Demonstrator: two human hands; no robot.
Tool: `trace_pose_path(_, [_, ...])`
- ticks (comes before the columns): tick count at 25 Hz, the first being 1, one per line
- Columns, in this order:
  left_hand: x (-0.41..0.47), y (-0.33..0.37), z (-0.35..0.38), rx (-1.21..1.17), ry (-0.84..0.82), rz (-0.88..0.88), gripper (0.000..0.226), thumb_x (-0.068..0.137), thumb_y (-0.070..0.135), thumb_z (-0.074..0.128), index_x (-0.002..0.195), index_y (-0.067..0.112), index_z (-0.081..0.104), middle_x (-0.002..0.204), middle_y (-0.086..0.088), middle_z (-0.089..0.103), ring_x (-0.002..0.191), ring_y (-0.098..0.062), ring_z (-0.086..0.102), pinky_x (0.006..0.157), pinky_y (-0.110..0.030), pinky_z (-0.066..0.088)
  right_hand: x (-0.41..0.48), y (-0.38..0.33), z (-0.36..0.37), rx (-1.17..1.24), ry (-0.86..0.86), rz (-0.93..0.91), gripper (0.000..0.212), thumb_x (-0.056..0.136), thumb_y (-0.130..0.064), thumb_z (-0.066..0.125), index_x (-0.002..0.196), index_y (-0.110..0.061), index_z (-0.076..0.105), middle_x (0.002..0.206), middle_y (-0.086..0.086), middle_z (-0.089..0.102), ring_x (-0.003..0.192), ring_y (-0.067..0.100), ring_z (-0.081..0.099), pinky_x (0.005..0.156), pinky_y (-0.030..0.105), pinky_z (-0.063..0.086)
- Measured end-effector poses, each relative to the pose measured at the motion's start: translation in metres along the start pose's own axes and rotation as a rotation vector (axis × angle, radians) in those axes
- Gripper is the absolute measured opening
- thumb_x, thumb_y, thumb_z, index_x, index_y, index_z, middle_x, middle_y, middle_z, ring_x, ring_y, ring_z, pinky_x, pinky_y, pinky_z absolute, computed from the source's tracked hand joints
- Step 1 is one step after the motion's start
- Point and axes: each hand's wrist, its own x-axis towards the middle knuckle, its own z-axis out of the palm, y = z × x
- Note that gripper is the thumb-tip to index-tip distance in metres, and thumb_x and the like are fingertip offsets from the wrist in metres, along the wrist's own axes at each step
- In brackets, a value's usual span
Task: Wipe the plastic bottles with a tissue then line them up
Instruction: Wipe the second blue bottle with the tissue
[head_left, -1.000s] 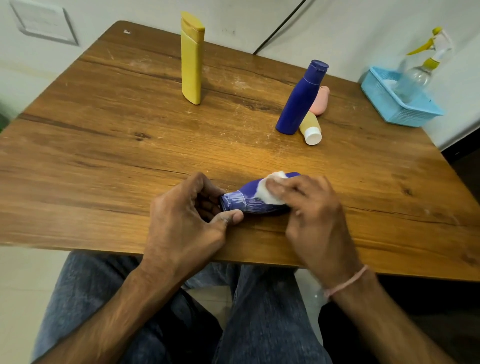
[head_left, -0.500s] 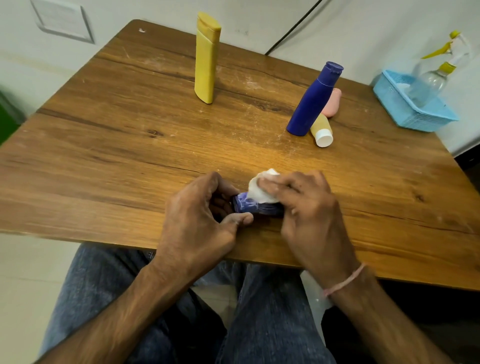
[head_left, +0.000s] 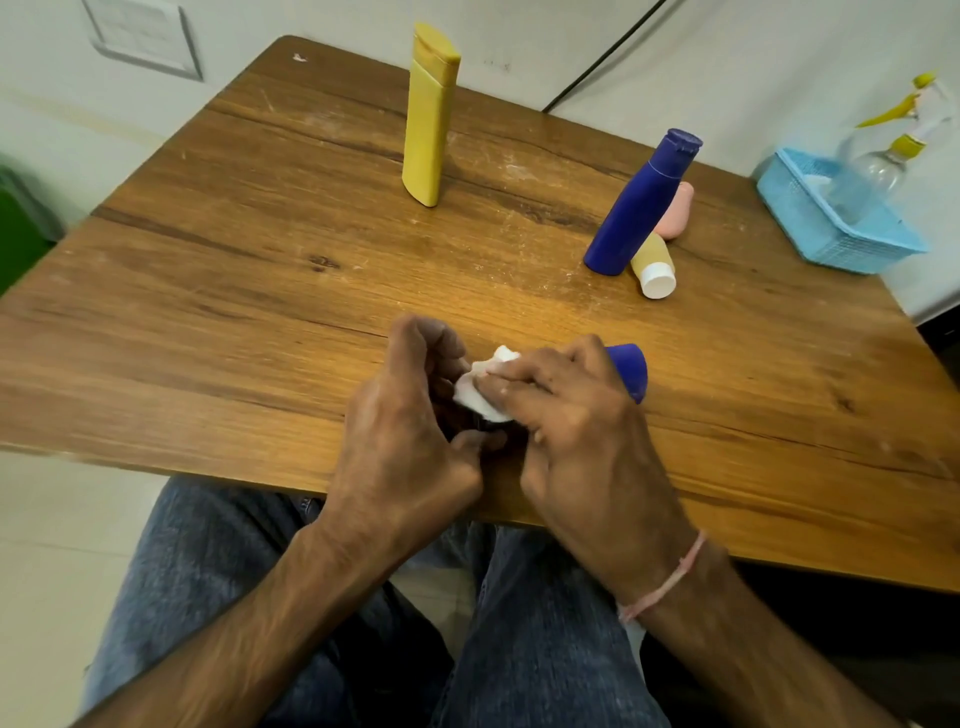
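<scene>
Early on: at the table's (head_left: 234, 291) near edge, left hand (head_left: 410, 441) curls round the lying bottle (head_left: 629, 368), right hand (head_left: 576, 431) pinches the tissue (head_left: 475, 397) onto it; farther up the table the yellow bottle (head_left: 430, 119) and blue bottle (head_left: 639, 208) stand apart, pink bottle (head_left: 679, 215) and white-capped bottle (head_left: 653, 267) lie unlined, probably unwiped.

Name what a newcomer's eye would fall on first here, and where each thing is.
At the near edge of the table, the left hand holds a lying blue bottle while the right hand presses a white tissue on it. A tall yellow bottle stands at the far side.
</scene>
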Motion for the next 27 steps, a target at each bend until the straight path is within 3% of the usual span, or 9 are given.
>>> trace_pose_path(4, [-0.001, 0.001, 0.0, -0.039, 0.023, -0.023, 0.075, 0.063, 0.0, 0.088, 0.112, 0.023, 0.036, 0.093, 0.005, 0.061, 0.08, -0.006, 0.067, 0.064, -0.017, 0.056, 0.008, 0.004, -0.005, 0.014, -0.024, -0.055, 0.043, 0.082, -0.003, 0.045, 0.113, -0.009, 0.075, 0.105, 0.001, 0.07, 0.094, 0.021, 0.051, 0.082, 0.035, 0.05])
trace_pose_path(7, [0.0, 0.002, 0.0, -0.075, 0.048, -0.023, 0.074, 0.062, -0.004, 0.086, 0.111, 0.022, 0.038, 0.088, 0.005, 0.063, 0.078, -0.006, 0.067, 0.062, -0.015, 0.054, -0.002, 0.0, -0.008, -0.024, 0.003, -0.059, 0.044, 0.083, -0.002, 0.044, 0.115, -0.006, 0.073, 0.107, 0.004, 0.069, 0.094, 0.024, 0.052, 0.081, 0.038, 0.052])
trace_pose_path(12, [0.0, 0.0, 0.002, -0.059, 0.049, 0.015, 0.067, 0.068, -0.004, 0.079, 0.111, 0.025, 0.037, 0.088, 0.007, 0.064, 0.076, -0.008, 0.067, 0.063, -0.024, 0.055, -0.015, 0.002, -0.011, -0.009, 0.021, -0.079, 0.043, 0.084, 0.0, 0.049, 0.12, -0.006, 0.071, 0.112, 0.005, 0.069, 0.093, 0.023, 0.051, 0.08, 0.04, 0.051])
trace_pose_path(18, [-0.001, -0.001, 0.0, -0.06, 0.067, 0.004, 0.067, 0.069, -0.005, 0.078, 0.112, 0.024, 0.037, 0.09, 0.009, 0.062, 0.079, -0.004, 0.067, 0.062, -0.013, 0.052, -0.009, -0.009, -0.004, 0.007, -0.007, -0.059, 0.044, 0.084, 0.002, 0.052, 0.124, -0.006, 0.069, 0.123, 0.004, 0.069, 0.094, 0.028, 0.054, 0.083, 0.042, 0.052])
trace_pose_path(22, [0.0, 0.0, 0.0, -0.1, 0.069, 0.007, 0.066, 0.068, -0.004, 0.08, 0.112, 0.021, 0.036, 0.087, 0.005, 0.064, 0.075, -0.009, 0.067, 0.061, -0.021, 0.055, -0.016, 0.003, -0.011, 0.011, 0.015, -0.128, 0.042, 0.087, 0.0, 0.052, 0.124, -0.007, 0.069, 0.124, 0.004, 0.069, 0.091, 0.026, 0.053, 0.082, 0.038, 0.051])
trace_pose_path(27, [-0.001, -0.001, 0.001, -0.075, 0.064, 0.012, 0.069, 0.068, -0.008, 0.078, 0.112, 0.023, 0.036, 0.09, 0.006, 0.061, 0.076, -0.009, 0.067, 0.06, -0.015, 0.052, -0.005, -0.006, 0.001, 0.013, 0.035, -0.063, 0.046, 0.082, 0.0, 0.045, 0.121, -0.005, 0.07, 0.123, 0.003, 0.07, 0.089, 0.026, 0.052, 0.082, 0.039, 0.051])
